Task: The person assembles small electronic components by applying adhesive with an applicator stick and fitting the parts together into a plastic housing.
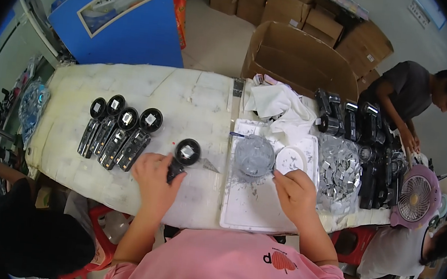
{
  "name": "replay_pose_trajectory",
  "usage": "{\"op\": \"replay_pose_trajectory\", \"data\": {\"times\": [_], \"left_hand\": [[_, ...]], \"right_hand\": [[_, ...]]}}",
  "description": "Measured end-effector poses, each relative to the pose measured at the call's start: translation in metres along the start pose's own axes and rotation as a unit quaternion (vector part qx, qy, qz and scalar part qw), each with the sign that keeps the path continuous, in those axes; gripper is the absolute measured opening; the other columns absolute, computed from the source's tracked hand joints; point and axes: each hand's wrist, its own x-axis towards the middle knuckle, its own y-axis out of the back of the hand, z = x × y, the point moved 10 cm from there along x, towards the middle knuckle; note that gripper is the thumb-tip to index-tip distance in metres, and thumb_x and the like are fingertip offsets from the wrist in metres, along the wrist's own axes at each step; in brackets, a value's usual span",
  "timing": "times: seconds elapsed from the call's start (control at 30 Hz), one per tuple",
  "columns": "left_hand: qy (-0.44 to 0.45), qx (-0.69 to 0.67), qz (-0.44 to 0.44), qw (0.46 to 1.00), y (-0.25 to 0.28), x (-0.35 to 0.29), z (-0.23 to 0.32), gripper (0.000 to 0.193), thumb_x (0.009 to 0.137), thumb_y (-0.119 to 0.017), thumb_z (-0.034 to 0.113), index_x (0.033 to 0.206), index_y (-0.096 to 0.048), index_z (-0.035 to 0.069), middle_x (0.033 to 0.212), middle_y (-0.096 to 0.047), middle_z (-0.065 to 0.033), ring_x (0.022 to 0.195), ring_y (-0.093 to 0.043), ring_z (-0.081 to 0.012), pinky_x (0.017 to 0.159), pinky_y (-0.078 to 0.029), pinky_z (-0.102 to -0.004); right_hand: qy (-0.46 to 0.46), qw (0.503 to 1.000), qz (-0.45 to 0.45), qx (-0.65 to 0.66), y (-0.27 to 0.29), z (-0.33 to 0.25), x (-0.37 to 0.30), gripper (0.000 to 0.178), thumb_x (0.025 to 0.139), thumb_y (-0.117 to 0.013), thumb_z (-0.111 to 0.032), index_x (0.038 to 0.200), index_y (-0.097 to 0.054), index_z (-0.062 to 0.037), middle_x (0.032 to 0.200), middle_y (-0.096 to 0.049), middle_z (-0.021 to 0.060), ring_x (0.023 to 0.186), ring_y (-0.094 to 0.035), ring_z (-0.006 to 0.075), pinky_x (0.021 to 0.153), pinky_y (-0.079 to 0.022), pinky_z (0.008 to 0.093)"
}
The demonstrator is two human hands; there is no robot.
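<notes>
My left hand (156, 180) is closed around the handle of a black device with a round head (188, 151), which lies on the table's covering; a pale square piece sits in the middle of the head. My right hand (297, 196) is over a white tray (251, 212), its thumb and fingers pinched together. Something small and dark shows at those fingertips, too small to name. Just left of them stands a round, clear grey-smeared tub (254, 156), and a white round dish (291, 158) is beyond the hand. Grey specks dot the tray.
Several similar black devices (127, 119) lie in a row at the left. Right of the tray are a bag of small metallic pieces (340, 175), stacked black parts (375, 175) and a purple fan (416, 197). White cloth (286, 105) lies behind. Other people are at both sides.
</notes>
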Motion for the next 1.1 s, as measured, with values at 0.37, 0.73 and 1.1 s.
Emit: {"op": "replay_pose_trajectory", "data": {"times": [0.37,0.73,1.1], "left_hand": [[0.180,0.148,0.012,0.972,-0.002,0.008,-0.083,0.106,0.068,-0.078,0.045,0.145,-0.025,-0.006,0.149,-0.019,-0.0356,0.137,-0.016,-0.0550,0.112,-0.016,-0.0599],[0.225,0.292,-0.056,0.928,-0.014,0.030,-0.158,0.101,0.074,-0.069,0.058,0.146,-0.031,-0.001,0.149,-0.028,-0.0316,0.136,-0.025,-0.0517,0.109,-0.027,-0.0572],[0.243,0.307,0.054,0.919,0.016,0.046,-0.183,0.088,0.082,-0.066,0.054,0.141,-0.039,-0.005,0.143,-0.037,-0.0321,0.132,-0.037,-0.0470,0.106,-0.037,-0.0498]], "right_hand": [[-0.042,0.998,0.022,-0.038,0.001,0.040,-0.027,0.019,0.078,-0.067,-0.007,0.096,-0.068,-0.0069,0.070,-0.053,0.0092,0.066,-0.055,0.0306,0.056,-0.043,0.0409],[-0.052,0.992,0.110,-0.040,0.032,0.048,-0.033,0.022,0.077,-0.067,-0.003,0.099,-0.068,-0.0019,0.076,-0.057,0.0096,0.068,-0.057,0.0291,0.058,-0.046,0.0392],[-0.025,0.999,0.019,-0.034,0.012,0.038,-0.034,0.018,0.076,-0.067,-0.007,0.094,-0.069,-0.0044,0.077,-0.058,0.0083,0.070,-0.059,0.0272,0.059,-0.048,0.0382]]}}
